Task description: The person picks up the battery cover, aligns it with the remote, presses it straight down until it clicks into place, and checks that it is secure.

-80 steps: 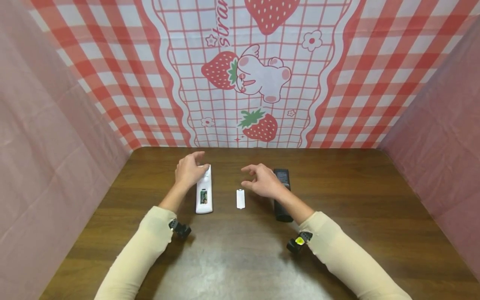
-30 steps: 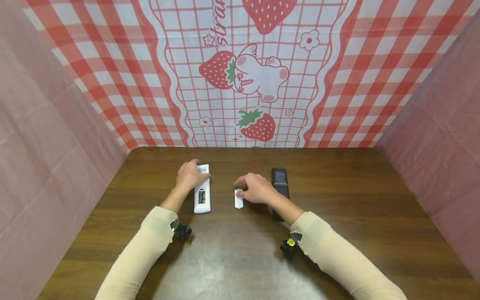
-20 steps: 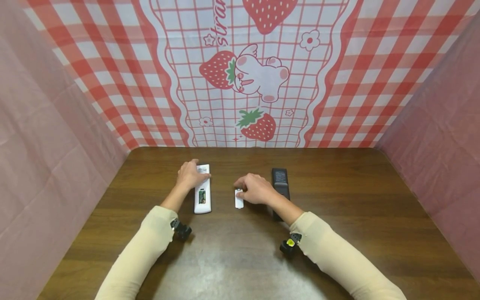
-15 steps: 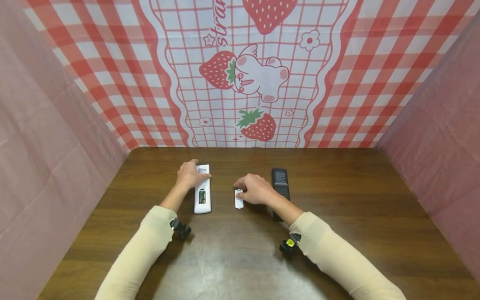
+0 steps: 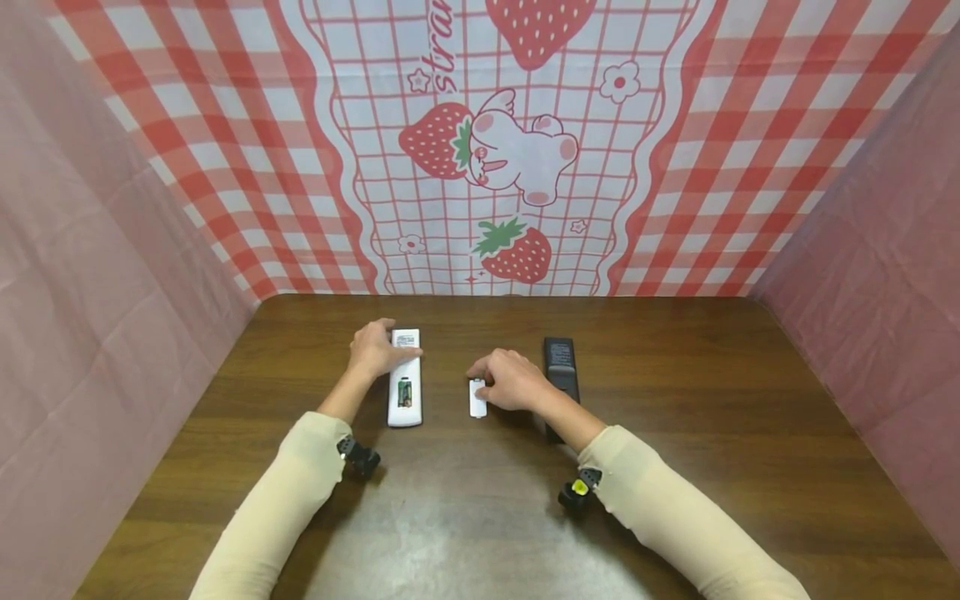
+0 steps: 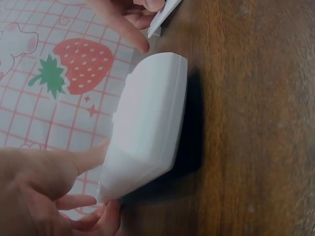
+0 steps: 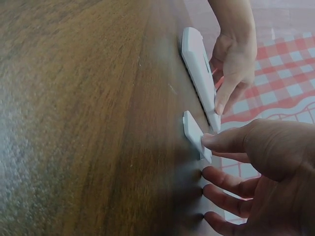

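Note:
A white remote [image 5: 405, 412] lies back up on the wooden table, its battery slot [image 5: 405, 392] uncovered with batteries showing. My left hand [image 5: 372, 348] grips its far part, thumb across the back and fingers at the left edge. In the left wrist view the remote [image 6: 142, 113] stands out beside the hand [image 6: 34, 191]. Right of it lies a small white cover [image 5: 477, 408]. My right hand [image 5: 513, 379] holds the cover's far end, thumb on top; in the right wrist view my thumb touches the cover [image 7: 193, 132], other fingertips near the table.
A black remote [image 5: 561, 358] lies under and behind my right wrist, partly hidden by it. A red and white checked cloth [image 5: 712, 208] hangs behind the table [image 5: 480, 517], with pink cloth [image 5: 112, 250] at both sides.
Since the oldest frame my right hand has come down onto the white cover, and my left hand has settled around the remote. Over the last second both have hardly moved.

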Motion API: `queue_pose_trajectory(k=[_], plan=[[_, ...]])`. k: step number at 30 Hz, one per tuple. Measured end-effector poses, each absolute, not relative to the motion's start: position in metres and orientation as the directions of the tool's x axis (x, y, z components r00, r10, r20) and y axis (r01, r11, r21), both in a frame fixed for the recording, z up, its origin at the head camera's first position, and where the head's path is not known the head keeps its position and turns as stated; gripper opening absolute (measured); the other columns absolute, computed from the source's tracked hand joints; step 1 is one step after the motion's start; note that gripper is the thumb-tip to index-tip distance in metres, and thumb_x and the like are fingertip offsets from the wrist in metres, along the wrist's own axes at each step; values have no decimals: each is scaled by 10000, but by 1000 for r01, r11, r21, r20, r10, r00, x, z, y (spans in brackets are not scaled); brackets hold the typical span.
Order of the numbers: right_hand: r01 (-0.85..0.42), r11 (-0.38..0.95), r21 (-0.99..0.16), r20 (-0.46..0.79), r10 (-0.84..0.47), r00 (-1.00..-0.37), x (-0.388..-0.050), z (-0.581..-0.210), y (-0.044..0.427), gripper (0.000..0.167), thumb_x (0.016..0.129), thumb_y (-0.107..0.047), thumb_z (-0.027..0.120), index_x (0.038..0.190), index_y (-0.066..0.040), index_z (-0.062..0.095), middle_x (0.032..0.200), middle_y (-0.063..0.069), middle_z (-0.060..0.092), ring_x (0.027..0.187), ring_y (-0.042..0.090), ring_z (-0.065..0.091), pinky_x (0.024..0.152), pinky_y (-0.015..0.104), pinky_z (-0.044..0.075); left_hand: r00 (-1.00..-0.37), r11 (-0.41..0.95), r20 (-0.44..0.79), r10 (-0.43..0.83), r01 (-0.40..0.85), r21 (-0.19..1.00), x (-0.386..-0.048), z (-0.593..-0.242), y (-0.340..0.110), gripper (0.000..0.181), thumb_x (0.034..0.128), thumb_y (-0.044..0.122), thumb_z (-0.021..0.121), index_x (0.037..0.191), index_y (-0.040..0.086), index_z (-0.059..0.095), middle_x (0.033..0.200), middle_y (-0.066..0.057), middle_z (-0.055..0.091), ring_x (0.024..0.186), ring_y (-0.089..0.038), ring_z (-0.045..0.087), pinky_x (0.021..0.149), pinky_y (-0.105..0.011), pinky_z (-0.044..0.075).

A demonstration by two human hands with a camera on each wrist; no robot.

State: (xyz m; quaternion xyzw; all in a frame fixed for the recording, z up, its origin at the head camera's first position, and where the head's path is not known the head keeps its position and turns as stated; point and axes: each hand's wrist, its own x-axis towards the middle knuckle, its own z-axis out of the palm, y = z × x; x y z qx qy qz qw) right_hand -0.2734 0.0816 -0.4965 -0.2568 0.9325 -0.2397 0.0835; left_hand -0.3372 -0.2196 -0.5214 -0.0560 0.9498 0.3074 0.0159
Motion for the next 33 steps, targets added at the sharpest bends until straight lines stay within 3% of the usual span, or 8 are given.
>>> queue_pose_trajectory(k=[5,12,27,33], plan=[[-461,753,-470,-27,-534,-845,-276,-500,82,317,987,-195,841,1302,-219,859,1085,29,871,798,111,645,642,267,508,-993,805,-66,-93,-114,582,-339,-523,-221,1032,807,505,1007,1629,58,572,1445,-221,765,1341,-439,694,1187,-609,559],[-421,765,-488,-60,-510,-858,-241,-448,74,305,999,-136,841,1302,-106,848,1143,126,869,890,182,721,714,307,578,-993,786,-62,-100,-117,607,-336,-522,-222,1012,806,491,1011,1622,71,584,1449,-209,767,1328,-431,705,1151,-595,582],[-452,767,-455,-18,-516,-857,-270,-492,78,245,1015,-218,833,1257,-204,871,1164,54,878,929,183,760,679,356,596,-993,776,-72,-92,-117,620,-324,-501,-218,914,843,374,1004,1612,85,604,1425,-213,782,1330,-434,705,1175,-602,557],[-432,774,-462,-32,-502,-865,-255,-472,77,220,1021,-197,822,1235,-183,870,1132,57,873,907,192,747,680,362,589,-992,772,-95,-82,-123,624,-323,-498,-220,904,829,345,1010,1607,107,616,1415,-219,785,1311,-437,710,1143,-584,576]])
